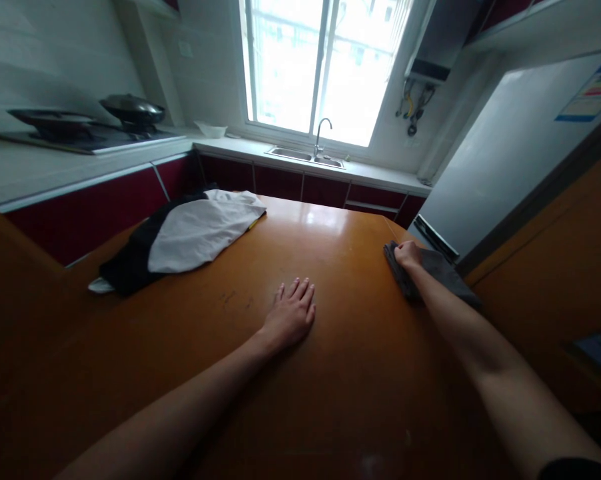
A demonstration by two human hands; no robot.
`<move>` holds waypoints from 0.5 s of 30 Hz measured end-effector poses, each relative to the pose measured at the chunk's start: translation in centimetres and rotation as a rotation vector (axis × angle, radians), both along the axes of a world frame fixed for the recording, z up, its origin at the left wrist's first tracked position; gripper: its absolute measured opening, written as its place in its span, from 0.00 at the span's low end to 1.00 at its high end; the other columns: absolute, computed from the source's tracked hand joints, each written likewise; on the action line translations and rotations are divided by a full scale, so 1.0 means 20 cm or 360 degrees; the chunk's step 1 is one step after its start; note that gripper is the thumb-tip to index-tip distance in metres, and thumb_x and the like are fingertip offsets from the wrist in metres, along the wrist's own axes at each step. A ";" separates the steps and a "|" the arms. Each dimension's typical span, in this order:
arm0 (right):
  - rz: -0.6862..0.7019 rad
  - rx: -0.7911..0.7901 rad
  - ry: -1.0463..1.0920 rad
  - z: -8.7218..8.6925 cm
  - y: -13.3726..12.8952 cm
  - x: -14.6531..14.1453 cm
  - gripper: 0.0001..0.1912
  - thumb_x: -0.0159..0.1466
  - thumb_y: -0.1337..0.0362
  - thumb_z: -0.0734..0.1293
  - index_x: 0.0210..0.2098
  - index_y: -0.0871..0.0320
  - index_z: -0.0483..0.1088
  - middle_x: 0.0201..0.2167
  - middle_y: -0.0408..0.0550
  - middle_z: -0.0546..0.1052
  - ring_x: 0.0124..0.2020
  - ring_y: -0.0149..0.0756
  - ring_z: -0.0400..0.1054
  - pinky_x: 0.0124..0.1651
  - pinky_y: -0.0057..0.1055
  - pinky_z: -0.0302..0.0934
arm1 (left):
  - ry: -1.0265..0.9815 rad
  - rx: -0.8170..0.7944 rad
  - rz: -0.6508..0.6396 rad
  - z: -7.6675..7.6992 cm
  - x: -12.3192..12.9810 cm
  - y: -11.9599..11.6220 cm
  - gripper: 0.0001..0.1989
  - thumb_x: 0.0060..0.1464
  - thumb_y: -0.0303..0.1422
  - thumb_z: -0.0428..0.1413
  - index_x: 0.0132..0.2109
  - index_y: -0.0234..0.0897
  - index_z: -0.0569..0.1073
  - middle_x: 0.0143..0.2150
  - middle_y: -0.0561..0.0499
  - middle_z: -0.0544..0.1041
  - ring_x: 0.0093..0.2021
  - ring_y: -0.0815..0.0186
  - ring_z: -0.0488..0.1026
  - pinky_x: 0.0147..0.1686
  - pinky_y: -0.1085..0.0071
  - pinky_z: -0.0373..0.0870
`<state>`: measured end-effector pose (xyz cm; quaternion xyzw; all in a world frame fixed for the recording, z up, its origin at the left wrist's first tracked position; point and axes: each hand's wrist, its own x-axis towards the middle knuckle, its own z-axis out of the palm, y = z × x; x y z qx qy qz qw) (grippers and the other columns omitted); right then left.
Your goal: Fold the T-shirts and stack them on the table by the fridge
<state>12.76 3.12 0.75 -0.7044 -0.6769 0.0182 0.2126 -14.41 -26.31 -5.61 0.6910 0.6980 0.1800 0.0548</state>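
My left hand (291, 312) lies flat on the brown wooden table (340, 373), fingers spread, holding nothing. At the table's right side, my right hand (408, 255) is closed on a dark grey cloth (443, 273). The cloth looks folded, and part of it hangs behind my forearm toward the table edge. Some dark marks (235, 300) show on the tabletop left of my left hand.
Black and white clothing (205, 230) lies heaped on the table's far left. A grey fridge (500, 147) stands close on the right. Beyond the table are a counter with a sink (300, 155), and a stove (105, 140) with a lidded pan (131, 110).
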 end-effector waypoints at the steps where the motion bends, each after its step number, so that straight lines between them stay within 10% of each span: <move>1: -0.0003 0.0003 -0.0023 -0.01 0.02 0.00 0.14 0.65 0.64 0.63 0.42 0.63 0.79 0.43 0.65 0.80 0.46 0.50 0.74 0.47 0.37 0.65 | -0.0011 0.0007 0.0008 0.00 0.00 0.00 0.28 0.65 0.41 0.44 0.70 0.45 0.63 0.73 0.47 0.56 0.74 0.52 0.49 0.70 0.46 0.39; 10: 0.0143 0.0026 -0.0200 -0.17 0.01 -0.03 0.25 0.64 0.53 0.67 0.55 0.60 0.72 0.50 0.63 0.78 0.49 0.51 0.74 0.48 0.37 0.65 | 0.0031 -0.0035 0.0021 0.01 0.01 0.00 0.29 0.65 0.41 0.43 0.70 0.44 0.62 0.74 0.46 0.56 0.74 0.52 0.50 0.70 0.46 0.41; 15: 0.0081 0.0035 -0.0183 -0.12 0.06 0.00 0.18 0.64 0.59 0.66 0.49 0.60 0.77 0.46 0.61 0.81 0.47 0.49 0.75 0.46 0.34 0.65 | 0.0139 0.0002 -0.0001 0.02 0.01 -0.02 0.28 0.67 0.39 0.41 0.70 0.37 0.61 0.74 0.44 0.56 0.73 0.52 0.50 0.69 0.45 0.44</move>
